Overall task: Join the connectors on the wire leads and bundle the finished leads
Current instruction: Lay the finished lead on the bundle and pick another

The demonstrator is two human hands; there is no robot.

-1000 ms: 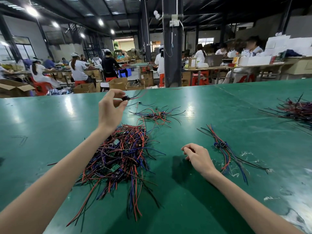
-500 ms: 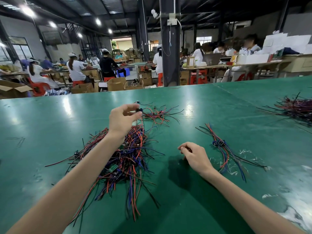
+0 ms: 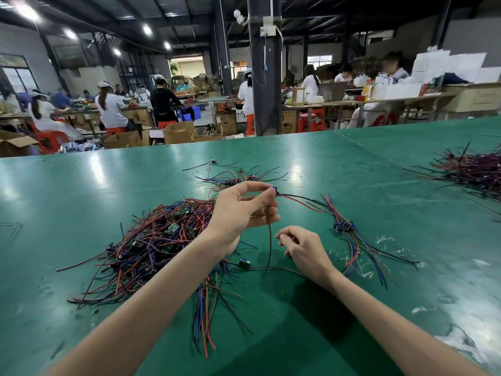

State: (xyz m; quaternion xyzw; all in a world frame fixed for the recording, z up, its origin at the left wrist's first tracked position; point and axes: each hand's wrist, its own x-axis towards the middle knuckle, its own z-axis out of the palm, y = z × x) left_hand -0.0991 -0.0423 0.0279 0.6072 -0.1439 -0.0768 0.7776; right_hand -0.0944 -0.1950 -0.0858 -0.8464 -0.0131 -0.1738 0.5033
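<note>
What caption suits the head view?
Left hand pinches a wire lead's connector beside the tangled pile; right hand rests on the green table.

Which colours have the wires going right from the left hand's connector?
Wires from the connector: red and black; head view.

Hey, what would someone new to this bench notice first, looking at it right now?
Most likely the big tangle of red, blue and black leads sprawled on the green table, left of centre. At its right edge the left hand is raised, fingers pinching a small connector whose red and black wires trail rightward. Beyond the right hand lies a small bundle, and another pile sits far right.
</note>
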